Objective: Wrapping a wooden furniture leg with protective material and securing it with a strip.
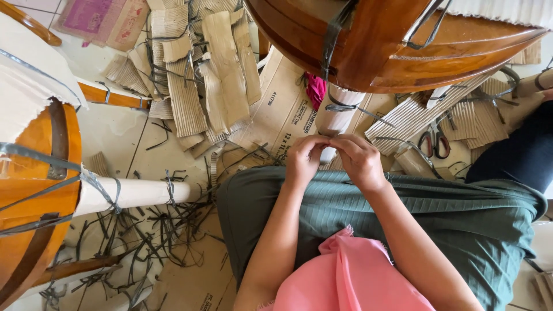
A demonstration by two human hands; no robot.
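Observation:
My left hand (303,158) and my right hand (358,160) meet fingertip to fingertip just in front of a paper-wrapped furniture leg (339,112). Both pinch something small at the leg's lower end; what it is stays hidden by the fingers. The leg belongs to a glossy brown wooden furniture piece (397,43) bound with dark plastic strapping (333,34). My hands rest above my lap, covered by a green skirt (403,213) and a pink cloth (351,276).
A second wooden piece (34,190) with a white wrapped leg (138,193) lies at the left. Torn corrugated cardboard (201,75), flat carton sheets and several cut strap scraps (150,230) litter the floor. Red-handled scissors (435,141) lie to the right.

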